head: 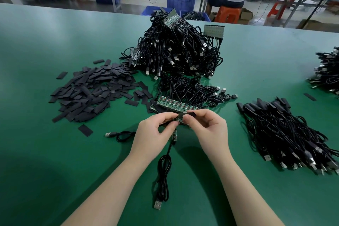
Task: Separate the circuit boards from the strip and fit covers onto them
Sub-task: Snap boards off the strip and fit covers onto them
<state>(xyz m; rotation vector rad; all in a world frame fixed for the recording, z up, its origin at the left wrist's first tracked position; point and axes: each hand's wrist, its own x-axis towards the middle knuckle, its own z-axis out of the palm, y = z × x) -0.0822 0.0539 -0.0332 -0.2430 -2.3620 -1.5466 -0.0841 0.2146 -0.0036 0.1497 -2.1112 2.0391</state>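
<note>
The left hand (pixel 157 124) pinches a separated circuit board (pixel 178 119) steady while the right hand (pixel 205 124) pinches a black cover (pixel 189 114) to sleeve it (strip (pixel 174 105) lies just beyond).

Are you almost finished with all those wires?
No. The pile of covered cables looks done. The left hand and right hand are fitting a black cover onto one board. A big heap of uncut strips and loose covers remain.
</note>
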